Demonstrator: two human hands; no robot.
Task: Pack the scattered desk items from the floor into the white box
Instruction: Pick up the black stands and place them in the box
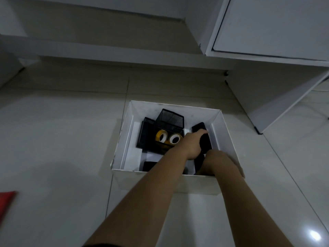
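Note:
The white box [122, 139] stands open on the tiled floor. Inside it are a black mesh organiser [170, 120], two yellow tape rolls [168, 138] and a flat black item [148, 165] near the front wall. Both arms reach into the box's right side. My left hand [193, 145] is closed over a long black object [202, 132] that lies along the right wall. My right hand [207, 168] is down behind the front wall, touching the same dark object; its fingers are hidden.
A white cabinet [267, 32] with a hinged door hangs over the floor at the right, close behind the box. A low white ledge [106, 56] runs along the back. A red thing [7, 202] lies at the left edge.

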